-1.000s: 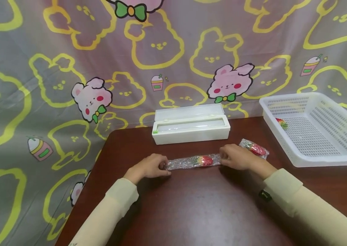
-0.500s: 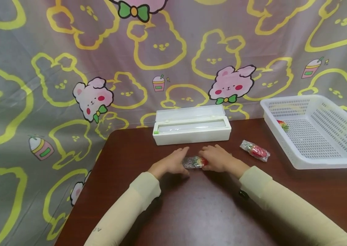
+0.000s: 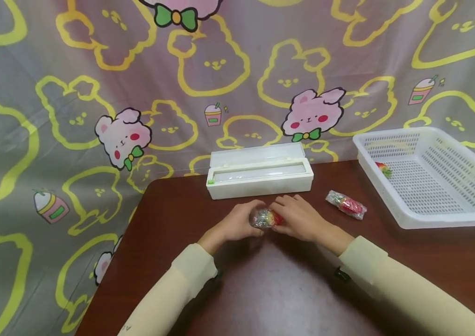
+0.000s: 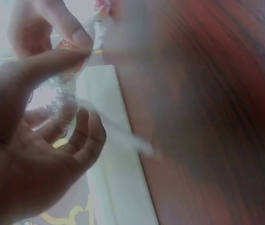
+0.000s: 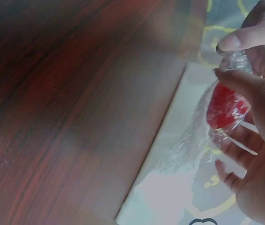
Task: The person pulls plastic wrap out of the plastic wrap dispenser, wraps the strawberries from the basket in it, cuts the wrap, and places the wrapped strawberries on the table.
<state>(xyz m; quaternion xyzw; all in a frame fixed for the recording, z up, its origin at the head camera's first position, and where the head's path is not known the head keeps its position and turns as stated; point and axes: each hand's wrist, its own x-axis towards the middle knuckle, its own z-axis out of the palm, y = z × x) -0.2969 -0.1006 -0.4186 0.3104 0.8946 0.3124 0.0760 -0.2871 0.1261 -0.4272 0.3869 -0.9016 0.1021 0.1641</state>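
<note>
On the brown table (image 3: 287, 289), the left hand (image 3: 240, 220) and right hand (image 3: 298, 217) pinch a wrapped strawberry (image 3: 267, 218) sideways between them, red end nearer the right.

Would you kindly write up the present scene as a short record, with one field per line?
Left hand: holds one end of a film-wrapped strawberry
Right hand: holds its other end
On the table: a second wrapped strawberry, between the right hand and the basket
Box: white, long, lid open, beyond the hands
Basket: white, perforated, one strawberry visible inside
Backdrop: patterned cloth
</note>
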